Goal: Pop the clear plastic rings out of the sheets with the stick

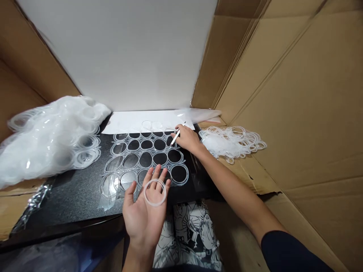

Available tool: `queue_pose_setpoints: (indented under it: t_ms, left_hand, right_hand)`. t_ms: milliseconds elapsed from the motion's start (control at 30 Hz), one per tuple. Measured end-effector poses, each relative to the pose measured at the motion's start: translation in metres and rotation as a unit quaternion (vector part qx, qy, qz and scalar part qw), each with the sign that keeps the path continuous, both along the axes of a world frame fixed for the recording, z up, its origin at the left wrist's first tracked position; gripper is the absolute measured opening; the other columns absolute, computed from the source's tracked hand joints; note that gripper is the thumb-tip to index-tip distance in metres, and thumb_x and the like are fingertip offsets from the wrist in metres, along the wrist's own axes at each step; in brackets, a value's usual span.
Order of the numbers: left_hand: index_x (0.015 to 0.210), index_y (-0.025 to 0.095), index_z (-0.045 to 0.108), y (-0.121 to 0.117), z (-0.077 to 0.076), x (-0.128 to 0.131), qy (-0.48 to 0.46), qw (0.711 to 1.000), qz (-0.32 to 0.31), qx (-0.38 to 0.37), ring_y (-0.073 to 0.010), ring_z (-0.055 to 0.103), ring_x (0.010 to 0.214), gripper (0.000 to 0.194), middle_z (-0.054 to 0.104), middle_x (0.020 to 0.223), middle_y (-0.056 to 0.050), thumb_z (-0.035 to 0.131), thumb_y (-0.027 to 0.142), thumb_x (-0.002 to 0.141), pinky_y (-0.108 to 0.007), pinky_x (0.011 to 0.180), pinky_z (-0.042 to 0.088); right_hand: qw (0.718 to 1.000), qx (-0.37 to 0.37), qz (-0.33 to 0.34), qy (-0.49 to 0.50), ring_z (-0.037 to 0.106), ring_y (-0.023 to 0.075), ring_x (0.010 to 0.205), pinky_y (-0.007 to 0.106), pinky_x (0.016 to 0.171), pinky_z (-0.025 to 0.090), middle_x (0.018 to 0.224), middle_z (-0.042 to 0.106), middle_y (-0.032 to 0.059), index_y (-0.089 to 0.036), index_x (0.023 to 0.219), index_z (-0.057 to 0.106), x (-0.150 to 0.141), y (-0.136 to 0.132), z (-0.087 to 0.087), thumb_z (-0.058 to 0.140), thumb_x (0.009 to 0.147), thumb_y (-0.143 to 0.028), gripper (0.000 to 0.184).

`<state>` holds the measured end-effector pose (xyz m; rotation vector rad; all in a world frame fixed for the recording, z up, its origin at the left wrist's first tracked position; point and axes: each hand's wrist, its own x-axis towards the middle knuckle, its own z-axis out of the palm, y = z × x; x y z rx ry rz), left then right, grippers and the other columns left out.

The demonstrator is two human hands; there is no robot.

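Observation:
My left hand (146, 213) is palm up with its fingers stretched and spread. A single translucent plastic ring (155, 204) lies across the palm and fingers, not gripped. My right hand (185, 136) is closed around a slim white pen-like tool (175, 138). The tool's lower end points down at the far right part of a sheet of joined clear rings (153, 151), laid in rows on the dark tabletop. Its exact tip is too small to make out. My left fingertips overlap the near rows in view; whether they touch the sheet, I cannot tell.
A large heap of clear ring sheets (65, 132) lies at the left. Loose rings (232, 141) are piled on cardboard at the right. White paper (124, 121) with two rings on it lies behind the sheet. Cardboard walls (297, 94) and a white panel (127, 49) enclose the dark tabletop (73, 196).

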<state>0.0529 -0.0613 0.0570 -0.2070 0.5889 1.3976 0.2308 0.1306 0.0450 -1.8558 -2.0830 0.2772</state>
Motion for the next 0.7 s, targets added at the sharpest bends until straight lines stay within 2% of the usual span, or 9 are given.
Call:
queue_pose_setpoints:
  t_ms: [100,233,300,400,467,533,600,700]
  left_hand:
    - [0.151,0.015,0.051,-0.001,0.005,-0.002,0.006,1.000,0.009,-0.011,-0.0350,0.065,0.131,0.054,0.061,0.148,-0.022,0.048,0.034,0.100,-0.045,0.093,0.064]
    - [0.146,0.017,0.058,-0.003,-0.001,-0.012,0.005,1.000,0.016,-0.010,-0.0349,0.066,0.130,0.050,0.064,0.146,-0.020,0.050,0.032,0.099,-0.044,0.094,0.063]
    - [0.140,0.017,0.064,-0.005,-0.015,-0.020,-0.004,1.000,0.008,0.004,-0.0339,0.065,0.131,0.046,0.065,0.144,-0.019,0.049,0.032,0.099,-0.043,0.097,0.061]
    - [0.126,0.020,0.075,-0.001,-0.049,-0.033,-0.047,0.994,-0.032,0.090,-0.0323,0.060,0.138,0.042,0.066,0.143,-0.017,0.045,0.034,0.100,-0.043,0.105,0.057]
    - [0.120,0.022,0.079,0.007,-0.074,-0.041,-0.071,0.979,-0.084,0.171,-0.0330,0.057,0.141,0.044,0.066,0.145,-0.016,0.044,0.037,0.099,-0.045,0.109,0.053]
    - [0.119,0.022,0.080,0.016,-0.093,-0.047,-0.072,0.969,-0.127,0.198,-0.0331,0.056,0.142,0.045,0.066,0.145,-0.015,0.042,0.036,0.099,-0.047,0.112,0.050]
    - [0.116,0.024,0.081,0.022,-0.102,-0.051,-0.065,0.967,-0.152,0.195,-0.0312,0.057,0.141,0.044,0.068,0.142,-0.012,0.041,0.033,0.099,-0.045,0.113,0.049]
    - [0.113,0.026,0.082,0.020,-0.102,-0.053,-0.043,0.969,-0.165,0.179,-0.0314,0.055,0.143,0.042,0.069,0.142,-0.011,0.044,0.033,0.097,-0.047,0.113,0.049]
  right_hand:
    - [0.999,-0.036,-0.020,-0.006,0.067,0.0334,0.117,0.040,0.093,0.051,0.130,0.070,0.0192,-0.015,0.134,0.061,-0.012,0.029,-0.009,0.064,0.095,-0.031,0.042]
    - [0.999,-0.030,-0.025,0.016,0.069,0.0274,0.113,0.033,0.094,0.050,0.120,0.074,0.0134,-0.017,0.132,0.062,-0.008,0.032,-0.020,0.059,0.090,-0.014,0.043]
    - [0.999,-0.007,-0.041,0.029,0.067,0.0277,0.117,0.033,0.098,0.048,0.124,0.072,0.0167,-0.013,0.135,0.060,0.001,0.029,-0.021,0.055,0.089,-0.009,0.046]
    - [0.997,0.031,-0.059,0.049,0.066,0.0290,0.118,0.034,0.099,0.047,0.130,0.067,0.0213,-0.009,0.135,0.060,0.011,0.025,-0.023,0.051,0.087,-0.003,0.050]
    - [0.995,0.048,-0.053,0.066,0.068,0.0276,0.114,0.032,0.097,0.047,0.128,0.068,0.0197,-0.011,0.132,0.063,0.011,0.023,-0.029,0.051,0.085,0.000,0.050]
    - [0.993,0.062,-0.046,0.084,0.069,0.0255,0.108,0.031,0.092,0.048,0.124,0.071,0.0164,-0.013,0.130,0.064,0.008,0.022,-0.038,0.052,0.085,0.000,0.049]
    - [0.991,0.076,-0.040,0.102,0.070,0.0240,0.106,0.030,0.089,0.049,0.122,0.072,0.0136,-0.016,0.132,0.063,0.004,0.021,-0.046,0.053,0.088,-0.003,0.048]
    - [0.989,0.086,-0.029,0.121,0.069,0.0239,0.107,0.031,0.090,0.047,0.123,0.072,0.0115,-0.019,0.133,0.063,0.002,0.019,-0.054,0.055,0.091,-0.009,0.044]
